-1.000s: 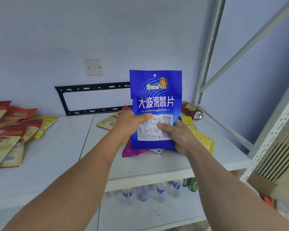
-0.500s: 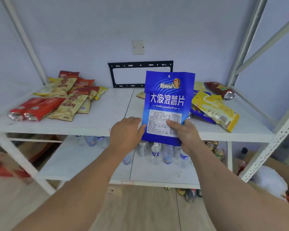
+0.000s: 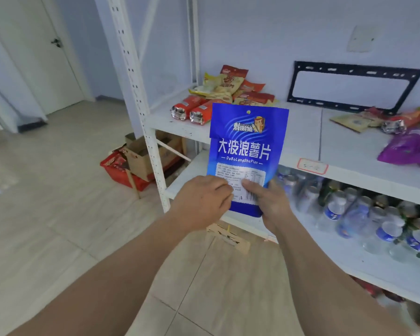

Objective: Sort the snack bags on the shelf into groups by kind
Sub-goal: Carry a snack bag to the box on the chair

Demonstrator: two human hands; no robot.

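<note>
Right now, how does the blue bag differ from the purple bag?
The blue bag is held upright off the shelf in both hands; the purple bag lies crumpled on the shelf. The blue one looks flat and smooth, its print readable; the purple one's print is unreadable. Both are snack bags.

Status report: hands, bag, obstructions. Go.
Left hand and right hand both grip blue bag at its bottom, upright, off the shelf. Red and yellow bags grouped on shelf behind. Nothing in the way.
</note>
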